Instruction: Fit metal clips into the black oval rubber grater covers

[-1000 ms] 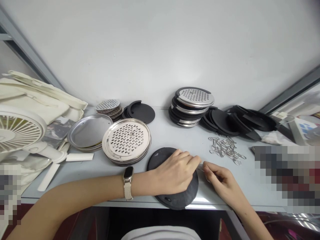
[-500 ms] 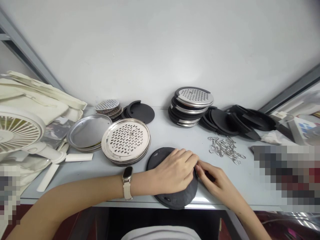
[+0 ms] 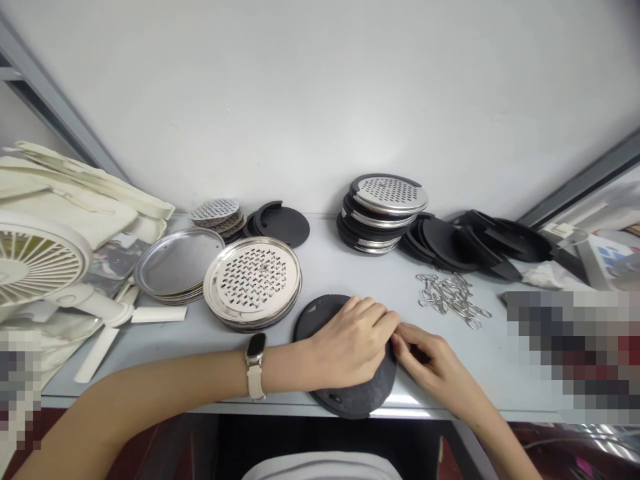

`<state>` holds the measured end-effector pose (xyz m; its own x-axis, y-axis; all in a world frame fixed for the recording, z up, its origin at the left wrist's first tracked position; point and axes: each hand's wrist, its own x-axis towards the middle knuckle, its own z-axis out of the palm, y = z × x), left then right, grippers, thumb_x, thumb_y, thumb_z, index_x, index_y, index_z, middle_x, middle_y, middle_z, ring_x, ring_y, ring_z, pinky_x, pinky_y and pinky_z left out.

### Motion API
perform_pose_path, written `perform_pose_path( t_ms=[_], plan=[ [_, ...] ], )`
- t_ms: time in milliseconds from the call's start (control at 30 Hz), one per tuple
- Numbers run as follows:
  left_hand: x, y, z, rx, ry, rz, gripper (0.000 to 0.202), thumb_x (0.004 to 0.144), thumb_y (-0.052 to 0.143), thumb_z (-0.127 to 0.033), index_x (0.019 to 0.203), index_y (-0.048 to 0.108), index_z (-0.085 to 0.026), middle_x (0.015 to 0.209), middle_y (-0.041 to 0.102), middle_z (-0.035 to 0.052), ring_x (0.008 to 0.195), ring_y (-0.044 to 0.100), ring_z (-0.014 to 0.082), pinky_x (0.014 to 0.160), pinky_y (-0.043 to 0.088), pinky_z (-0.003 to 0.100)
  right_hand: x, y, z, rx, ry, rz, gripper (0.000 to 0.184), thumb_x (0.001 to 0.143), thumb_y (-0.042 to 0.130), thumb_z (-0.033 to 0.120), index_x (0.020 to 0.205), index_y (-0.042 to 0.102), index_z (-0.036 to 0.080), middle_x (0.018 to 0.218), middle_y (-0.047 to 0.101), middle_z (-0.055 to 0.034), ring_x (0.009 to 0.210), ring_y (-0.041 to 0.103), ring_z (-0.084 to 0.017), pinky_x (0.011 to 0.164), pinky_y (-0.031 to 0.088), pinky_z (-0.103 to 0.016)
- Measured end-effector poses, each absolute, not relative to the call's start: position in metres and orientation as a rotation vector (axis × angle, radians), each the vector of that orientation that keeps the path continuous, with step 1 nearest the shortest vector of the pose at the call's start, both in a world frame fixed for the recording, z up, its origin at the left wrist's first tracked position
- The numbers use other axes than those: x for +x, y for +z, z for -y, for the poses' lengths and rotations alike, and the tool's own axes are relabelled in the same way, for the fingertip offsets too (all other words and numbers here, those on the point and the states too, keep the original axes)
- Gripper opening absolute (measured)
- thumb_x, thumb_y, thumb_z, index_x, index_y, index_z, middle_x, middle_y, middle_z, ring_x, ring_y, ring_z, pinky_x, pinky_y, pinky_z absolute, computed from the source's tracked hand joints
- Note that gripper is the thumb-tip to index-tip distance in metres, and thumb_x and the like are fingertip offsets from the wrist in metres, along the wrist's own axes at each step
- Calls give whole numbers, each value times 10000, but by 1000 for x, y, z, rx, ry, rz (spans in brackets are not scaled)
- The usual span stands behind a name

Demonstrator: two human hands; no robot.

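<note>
A black round plastic disc [image 3: 367, 399] lies at the front edge of the table, with a small slot near its lower rim. Across its top reaches my left hand [image 3: 353, 343], fingers curled over the disc's right side. My right hand [image 3: 430, 360] is closed at that same right rim, thumb and forefinger pinched beside the left fingertips. Whether a small part sits between the fingers is hidden. Just left of the disc stands a stack of round metal grater plates [image 3: 255, 280]. A pile of small wire hooks [image 3: 450, 299] lies beyond my right hand.
Shallow metal trays [image 3: 177, 263] and small perforated discs [image 3: 215, 211] stand at left, near a white fan [image 3: 37, 263]. Against the wall rises a stack of black-rimmed graters [image 3: 387, 193]. More black round parts [image 3: 445, 243] lie to its right, others [image 3: 285, 225] to its left.
</note>
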<state>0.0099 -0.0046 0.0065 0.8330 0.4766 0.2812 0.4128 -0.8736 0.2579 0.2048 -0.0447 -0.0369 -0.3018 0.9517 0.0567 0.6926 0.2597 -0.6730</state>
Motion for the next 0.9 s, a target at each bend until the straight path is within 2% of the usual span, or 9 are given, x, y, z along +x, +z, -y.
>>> perform_pose_path(
  t_ms=[233, 567, 767, 900],
  plan=[
    [11, 6, 5, 2843, 511, -695, 78, 861, 427, -107, 914, 474, -140, 917, 526, 77, 895, 488, 206, 836, 402, 323, 204, -39, 46, -1516, 665, 2112, 344, 962, 347, 325, 641, 371, 203, 593, 387, 36, 556, 387, -124, 532, 321, -240],
    [11, 7, 5, 2847, 512, -672, 95, 891, 406, -119, 947, 481, -136, 920, 531, 80, 901, 493, 209, 839, 409, 330, 204, -38, 48, -1491, 655, 2019, 352, 950, 382, 326, 627, 302, 212, 582, 331, 49, 541, 345, -112, 508, 298, -229],
    [12, 5, 5, 2791, 534, -748, 79, 906, 415, -151, 944, 484, -139, 957, 518, 89, 919, 490, 216, 860, 409, 347, 204, -36, 45, -1488, 829, 2045, 312, 981, 349, 339, 727, 454, 191, 656, 495, 15, 616, 450, -137, 589, 373, -241],
    [13, 2, 5, 2769, 535, -738, 70, 894, 431, -145, 946, 478, -148, 956, 518, 82, 918, 487, 217, 856, 408, 348, 204, -36, 44, -1463, 800, 2050, 318, 965, 375, 305, 672, 435, 194, 620, 462, 21, 588, 421, -133, 557, 363, -240]
  ],
)
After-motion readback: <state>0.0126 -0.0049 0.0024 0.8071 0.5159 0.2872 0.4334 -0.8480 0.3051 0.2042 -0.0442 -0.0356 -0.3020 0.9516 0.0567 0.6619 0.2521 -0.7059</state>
